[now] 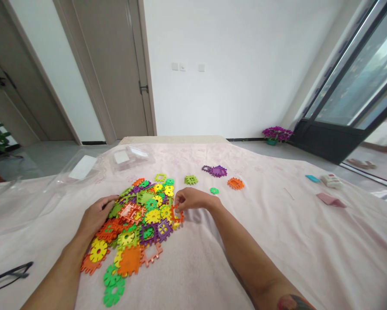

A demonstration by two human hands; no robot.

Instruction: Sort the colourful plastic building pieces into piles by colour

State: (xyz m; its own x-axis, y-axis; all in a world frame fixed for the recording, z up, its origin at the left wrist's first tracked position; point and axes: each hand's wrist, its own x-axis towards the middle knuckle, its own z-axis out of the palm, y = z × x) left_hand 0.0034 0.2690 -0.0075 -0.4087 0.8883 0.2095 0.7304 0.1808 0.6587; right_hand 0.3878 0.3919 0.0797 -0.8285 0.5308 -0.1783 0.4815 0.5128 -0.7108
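Bare forearms (250, 254) reach in from the near edge to a heaped pile of plastic interlocking pieces (148, 215), left of centre on a pale pink cloth (200, 267).
Right hand (189, 199): thumb and fingers pinching an orange square frame (181, 218) at pile's right edge. Left hand (98, 213): fingers loosely spread, against pile's left edge. Two green notched discs (111, 298) at pile's near end. Apart, far right of pile: lime piece (191, 180), purple piece (219, 171), small green disc (214, 190), orange piece (235, 184). Black-framed glasses (12, 272) near left; clear plastic packaging (133, 161) far left; folded pink cloth piece (331, 199), small white box (331, 181), blue item (313, 178) far right.
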